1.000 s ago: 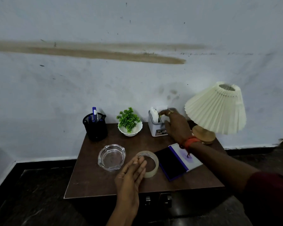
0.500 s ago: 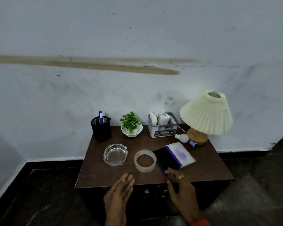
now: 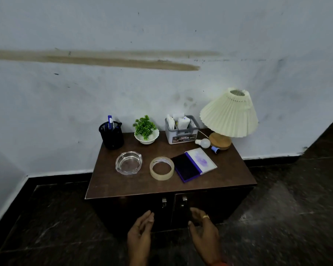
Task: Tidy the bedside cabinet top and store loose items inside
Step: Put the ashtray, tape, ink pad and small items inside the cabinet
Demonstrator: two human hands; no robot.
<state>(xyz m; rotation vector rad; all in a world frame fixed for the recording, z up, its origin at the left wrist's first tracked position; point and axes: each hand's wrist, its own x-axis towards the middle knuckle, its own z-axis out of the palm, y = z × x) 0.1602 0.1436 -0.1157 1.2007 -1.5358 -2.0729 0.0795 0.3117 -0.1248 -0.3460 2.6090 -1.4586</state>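
The dark wooden bedside cabinet [image 3: 123, 186] stands against the wall, its two doors closed, with metal handles [image 3: 164, 202] at the middle. On top lie a glass ashtray [image 3: 128, 163], a roll of clear tape [image 3: 161, 168] and an open ink pad [image 3: 193, 164]. A white bulb [image 3: 203, 143] and a small blue cap [image 3: 215, 150] lie by the lamp base. My left hand [image 3: 139, 237] and my right hand [image 3: 205, 232] hover in front of the doors, fingers relaxed, holding nothing and touching nothing.
Along the back stand a black mesh pen holder [image 3: 112, 135], a small plant in a white bowl [image 3: 146, 130], a grey organiser box [image 3: 181, 129] and a lamp with a pleated cream shade [image 3: 229, 116]. Dark tiled floor [image 3: 286, 217] surrounds the cabinet.
Both hands left the cabinet top and dropped down in front of the doors. The right hand had been at the organiser box, the left by the tape. The view pulled back.
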